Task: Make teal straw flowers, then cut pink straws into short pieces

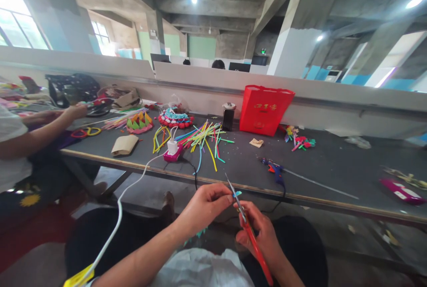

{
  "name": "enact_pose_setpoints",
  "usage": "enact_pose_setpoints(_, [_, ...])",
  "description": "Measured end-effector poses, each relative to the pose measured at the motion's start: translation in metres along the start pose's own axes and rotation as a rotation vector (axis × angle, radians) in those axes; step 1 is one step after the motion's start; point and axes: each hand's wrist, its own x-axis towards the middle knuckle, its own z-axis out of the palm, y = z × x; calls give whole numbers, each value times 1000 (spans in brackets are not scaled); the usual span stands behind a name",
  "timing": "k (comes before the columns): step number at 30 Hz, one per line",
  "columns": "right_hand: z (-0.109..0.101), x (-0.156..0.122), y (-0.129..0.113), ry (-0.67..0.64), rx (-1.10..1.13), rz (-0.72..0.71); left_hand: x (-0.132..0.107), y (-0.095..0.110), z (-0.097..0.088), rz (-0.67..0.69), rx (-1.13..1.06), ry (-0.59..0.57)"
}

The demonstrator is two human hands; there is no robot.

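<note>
My right hand (260, 229) is closed round a pair of red-handled scissors (247, 227), blades pointing up and away near the table's front edge. My left hand (205, 205) pinches a small light-blue piece (237, 193) right at the blades. Both hands hover over my lap, just in front of the grey table (333, 167). A pile of coloured pipe cleaners (203, 138) lies on the table beyond my hands.
A blue glue gun (274, 169) lies to the right, and a red paper bag (265, 109) stands behind. A pink power strip (172, 153) with white cable sits left of centre. Another person's arm (50, 122) reaches in at the left. Craft pieces (140, 122) lie further back.
</note>
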Motion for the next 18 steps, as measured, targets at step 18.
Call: enact_pose_setpoints(18, [-45, 57, 55, 168, -575, 346, 23, 2, -24, 119, -164, 246])
